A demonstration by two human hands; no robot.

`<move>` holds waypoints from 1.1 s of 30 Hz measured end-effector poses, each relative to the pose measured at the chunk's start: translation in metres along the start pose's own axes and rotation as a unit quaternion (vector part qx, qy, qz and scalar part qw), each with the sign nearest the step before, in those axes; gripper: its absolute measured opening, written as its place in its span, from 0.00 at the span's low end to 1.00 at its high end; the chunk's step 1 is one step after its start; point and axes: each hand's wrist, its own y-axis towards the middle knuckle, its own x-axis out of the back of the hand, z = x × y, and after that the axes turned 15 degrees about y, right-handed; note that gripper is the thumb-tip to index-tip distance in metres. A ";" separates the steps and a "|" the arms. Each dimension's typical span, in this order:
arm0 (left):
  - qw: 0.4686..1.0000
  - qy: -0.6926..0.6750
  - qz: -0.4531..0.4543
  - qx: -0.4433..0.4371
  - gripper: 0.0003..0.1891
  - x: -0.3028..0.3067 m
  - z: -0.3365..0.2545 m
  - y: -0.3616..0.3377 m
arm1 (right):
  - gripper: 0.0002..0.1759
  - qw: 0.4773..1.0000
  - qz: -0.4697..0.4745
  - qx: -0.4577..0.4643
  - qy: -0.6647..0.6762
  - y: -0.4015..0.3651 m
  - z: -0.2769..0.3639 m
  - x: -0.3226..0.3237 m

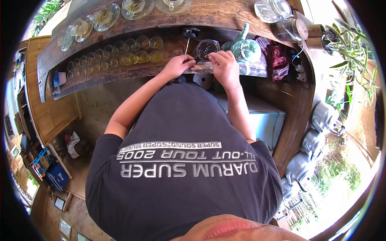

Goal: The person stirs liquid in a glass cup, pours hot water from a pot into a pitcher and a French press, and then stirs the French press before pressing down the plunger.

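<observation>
My left hand rests at the front edge of the wooden shelf, fingers drawn together in a pinch. Just beyond its fingertips a thin pale rod runs toward a small black object. My right hand is closed, with thumb and fingertips pinched at the near rim of a round clear glass container with dark contents. What either pinch holds, I cannot tell. Right beside my right hand stands a green translucent pitcher.
Rows of small glasses with yellowish contents fill the shelf at left. Cups on glass saucers line the upper counter. Glass jars and a dark red cloth lie to the right. Metal kettles stand along the right side.
</observation>
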 end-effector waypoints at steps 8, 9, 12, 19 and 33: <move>1.000 -0.010 -0.008 0.005 0.17 -0.004 0.005 0.002 | 0.04 0.999 -0.035 0.009 -0.025 0.012 -0.009 -0.003; 1.000 -0.010 -0.007 0.005 0.17 -0.004 0.005 0.001 | 0.05 0.999 -0.018 0.028 -0.010 0.013 -0.011 -0.007; 1.000 -0.025 -0.006 0.000 0.17 -0.005 0.011 0.003 | 0.04 0.999 0.032 0.015 -0.012 0.012 -0.001 -0.005; 1.000 -0.018 -0.001 0.007 0.16 -0.002 -0.002 -0.003 | 0.02 0.998 -0.014 0.008 -0.059 0.026 -0.015 -0.007; 0.998 -0.067 0.004 -0.003 0.16 -0.003 0.008 0.000 | 0.02 0.997 0.071 0.012 0.005 0.026 -0.011 -0.005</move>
